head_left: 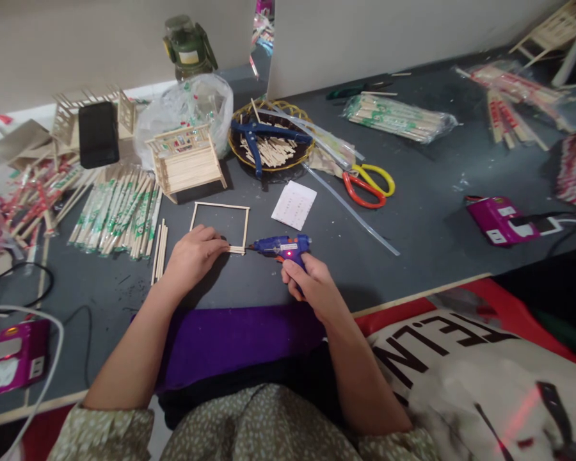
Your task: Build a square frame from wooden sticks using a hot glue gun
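A rectangular frame of thin wooden sticks lies flat on the grey table. My left hand is at its near left part, fingers together, pressing on sticks along the near side. My right hand is wrapped round the handle of a blue glue gun with a small red light. The gun points left, and its nozzle is at the frame's near right corner; whether it touches the wood I cannot tell. Several loose sticks lie just left of my left hand. Behind the frame stands a small stick-built bench.
Packs of sticks cover the left. Behind are a basket holding stick pieces and a blue cutter, a folded paper, scissors and clear glue sticks. Purple power boxes with cables sit at both sides.
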### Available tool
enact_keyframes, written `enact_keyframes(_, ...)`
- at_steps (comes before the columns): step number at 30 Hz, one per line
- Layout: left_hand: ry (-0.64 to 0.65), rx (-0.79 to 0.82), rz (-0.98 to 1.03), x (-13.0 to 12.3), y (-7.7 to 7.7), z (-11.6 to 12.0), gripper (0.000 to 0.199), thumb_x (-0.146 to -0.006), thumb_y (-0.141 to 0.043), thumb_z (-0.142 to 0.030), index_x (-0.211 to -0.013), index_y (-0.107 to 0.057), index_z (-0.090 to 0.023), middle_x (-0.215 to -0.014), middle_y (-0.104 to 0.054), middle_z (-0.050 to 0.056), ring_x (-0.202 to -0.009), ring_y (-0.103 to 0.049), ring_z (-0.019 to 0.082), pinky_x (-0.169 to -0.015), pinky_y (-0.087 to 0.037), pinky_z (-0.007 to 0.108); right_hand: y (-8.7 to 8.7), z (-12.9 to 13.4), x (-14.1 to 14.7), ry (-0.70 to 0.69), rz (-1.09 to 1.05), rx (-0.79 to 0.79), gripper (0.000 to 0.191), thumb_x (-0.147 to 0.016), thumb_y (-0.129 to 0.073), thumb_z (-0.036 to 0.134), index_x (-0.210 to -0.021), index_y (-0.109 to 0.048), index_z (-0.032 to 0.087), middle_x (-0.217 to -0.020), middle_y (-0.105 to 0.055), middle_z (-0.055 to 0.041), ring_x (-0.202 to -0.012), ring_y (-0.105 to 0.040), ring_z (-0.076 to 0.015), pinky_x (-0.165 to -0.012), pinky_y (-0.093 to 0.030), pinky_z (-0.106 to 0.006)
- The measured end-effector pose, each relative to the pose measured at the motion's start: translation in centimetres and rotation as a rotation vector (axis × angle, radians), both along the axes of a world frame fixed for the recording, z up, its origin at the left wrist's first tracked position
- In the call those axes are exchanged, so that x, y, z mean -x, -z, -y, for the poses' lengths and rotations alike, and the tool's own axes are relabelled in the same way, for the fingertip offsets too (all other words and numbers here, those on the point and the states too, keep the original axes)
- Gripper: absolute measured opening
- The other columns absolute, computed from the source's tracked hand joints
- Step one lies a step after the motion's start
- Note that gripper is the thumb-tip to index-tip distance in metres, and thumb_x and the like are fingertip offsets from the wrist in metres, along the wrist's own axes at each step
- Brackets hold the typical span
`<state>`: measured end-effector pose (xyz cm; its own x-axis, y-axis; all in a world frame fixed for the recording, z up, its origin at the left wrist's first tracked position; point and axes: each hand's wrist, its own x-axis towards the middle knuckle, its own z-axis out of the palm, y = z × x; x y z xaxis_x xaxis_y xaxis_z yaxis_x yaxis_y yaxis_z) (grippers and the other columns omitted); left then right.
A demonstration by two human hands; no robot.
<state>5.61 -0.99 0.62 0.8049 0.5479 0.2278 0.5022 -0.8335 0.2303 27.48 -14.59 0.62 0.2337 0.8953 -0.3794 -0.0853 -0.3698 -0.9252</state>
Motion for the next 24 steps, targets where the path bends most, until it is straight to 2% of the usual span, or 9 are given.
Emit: enact_keyframes(24, 0.005, 0.005, -0.019, 0.01, -0.11, 0.01, 0.027, -0.099, -0.048, -0.027, -0.091, -0.072, -0.019, -0.083, -0.065, 0.006, -0.078, -0.053, 0.019, -0.068, -0.043, 0.032, -0.21, -0.15, 0.35, 0.014, 0.04, -0.01, 0.031, -0.081, -0.06, 0.048, -0.084, -0.057, 0.018, -0.065, -0.057, 0.0033, -0.038, -0.04, -0.0046, -0.037, -0.029, -0.022)
